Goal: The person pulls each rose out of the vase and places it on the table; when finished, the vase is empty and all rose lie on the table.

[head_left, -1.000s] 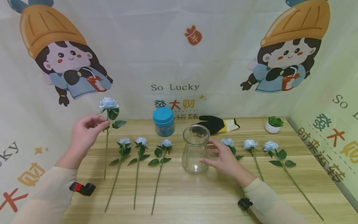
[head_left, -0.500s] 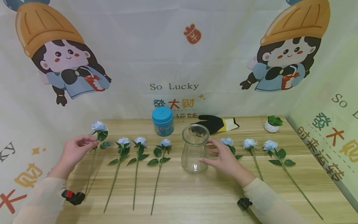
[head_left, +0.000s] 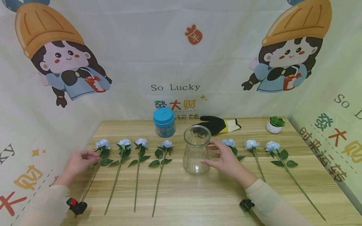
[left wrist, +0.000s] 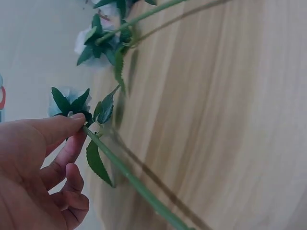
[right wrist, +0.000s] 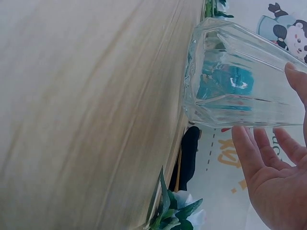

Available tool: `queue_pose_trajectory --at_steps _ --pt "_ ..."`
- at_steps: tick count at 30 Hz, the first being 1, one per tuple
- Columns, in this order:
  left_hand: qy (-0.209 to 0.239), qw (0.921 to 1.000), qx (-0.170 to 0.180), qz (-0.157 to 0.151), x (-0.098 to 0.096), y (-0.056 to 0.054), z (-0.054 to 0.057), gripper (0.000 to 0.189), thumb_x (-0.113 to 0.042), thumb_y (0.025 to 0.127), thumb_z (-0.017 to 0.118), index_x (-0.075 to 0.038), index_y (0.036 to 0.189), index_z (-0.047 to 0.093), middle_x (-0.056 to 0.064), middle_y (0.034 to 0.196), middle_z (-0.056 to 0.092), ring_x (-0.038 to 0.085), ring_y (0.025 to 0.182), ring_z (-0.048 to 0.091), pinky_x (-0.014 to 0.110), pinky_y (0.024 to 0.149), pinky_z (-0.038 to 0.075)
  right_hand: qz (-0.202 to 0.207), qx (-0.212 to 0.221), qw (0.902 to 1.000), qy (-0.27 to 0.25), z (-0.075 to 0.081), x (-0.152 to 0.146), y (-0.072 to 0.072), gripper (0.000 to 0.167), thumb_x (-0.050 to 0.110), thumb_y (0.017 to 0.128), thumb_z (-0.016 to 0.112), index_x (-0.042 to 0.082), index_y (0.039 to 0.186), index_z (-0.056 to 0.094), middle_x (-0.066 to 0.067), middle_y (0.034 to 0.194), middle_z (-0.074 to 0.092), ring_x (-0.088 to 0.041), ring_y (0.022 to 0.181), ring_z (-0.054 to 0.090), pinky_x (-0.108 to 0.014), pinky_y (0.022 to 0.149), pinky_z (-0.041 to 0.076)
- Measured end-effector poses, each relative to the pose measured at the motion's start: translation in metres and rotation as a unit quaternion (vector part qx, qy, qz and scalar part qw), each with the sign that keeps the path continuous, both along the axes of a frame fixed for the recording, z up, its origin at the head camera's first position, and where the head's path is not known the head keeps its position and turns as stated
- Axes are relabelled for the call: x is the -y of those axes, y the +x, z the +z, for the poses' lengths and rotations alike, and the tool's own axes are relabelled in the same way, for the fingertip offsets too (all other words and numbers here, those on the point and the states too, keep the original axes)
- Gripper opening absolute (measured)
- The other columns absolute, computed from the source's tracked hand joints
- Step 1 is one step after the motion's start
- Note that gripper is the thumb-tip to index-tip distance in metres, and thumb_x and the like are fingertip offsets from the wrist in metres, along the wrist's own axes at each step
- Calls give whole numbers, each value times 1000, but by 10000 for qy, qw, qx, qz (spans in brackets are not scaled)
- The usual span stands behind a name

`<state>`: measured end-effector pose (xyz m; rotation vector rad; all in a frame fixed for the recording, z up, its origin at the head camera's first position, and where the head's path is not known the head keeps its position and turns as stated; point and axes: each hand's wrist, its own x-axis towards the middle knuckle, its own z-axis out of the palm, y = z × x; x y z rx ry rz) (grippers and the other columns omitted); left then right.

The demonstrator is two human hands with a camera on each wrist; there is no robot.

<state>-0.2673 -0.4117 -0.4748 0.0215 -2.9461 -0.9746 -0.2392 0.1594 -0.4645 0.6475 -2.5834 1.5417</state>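
My left hand (head_left: 80, 164) pinches a pale blue rose (head_left: 103, 144) by its stem just below the bloom, at the left end of a row of roses. In the left wrist view, thumb and forefinger meet on the green stem (left wrist: 132, 178), which slants low over the wood and casts a shadow. A clear glass vase (head_left: 195, 160) stands upright mid-table with nothing inside. My right hand (head_left: 228, 161) holds its right side, thumb at the front and fingers spread along the side. The right wrist view shows the vase's faceted base (right wrist: 192, 76) on the tabletop.
Several other roses lie on the wooden table (head_left: 181, 201), some left of the vase (head_left: 141, 143), others right (head_left: 272, 146). Behind stand a blue-lidded jar (head_left: 164, 122) and a small potted succulent (head_left: 275, 125); a black-and-yellow glove (head_left: 216, 125) lies between them. A printed cloth backdrop (head_left: 127, 47) rises behind.
My left hand has lowered the rose from upright above the table and moved it left, down beside the other roses. The right hand and the vase have stayed in place.
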Motion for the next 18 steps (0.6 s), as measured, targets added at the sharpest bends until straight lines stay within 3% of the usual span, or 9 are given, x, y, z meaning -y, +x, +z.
queue_pose_trajectory --at_steps 7,15,18 --pt "25 10000 29 -45 -1 3 -14 28 -21 97 74 4 110 72 12 93 75 7 79 61 21 65 48 -26 26 10000 65 1 -1 1 76 20 83 89 12 148 51 -13 138 59 -34 126 62 -38 100 59" --pt "28 10000 44 -31 -1 1 -19 29 -20 98 72 5 112 71 15 99 75 4 81 60 22 70 49 -55 -46 9999 94 0 0 -1 77 23 83 89 13 148 50 -13 138 59 -33 126 62 -37 99 59" --pt "2 10000 82 -13 -2 2 -20 29 -21 99 72 4 113 70 17 102 73 9 85 60 24 71 49 -29 -35 9999 95 0 0 -2 76 21 83 89 12 148 50 -14 138 59 -34 126 62 -38 100 59"
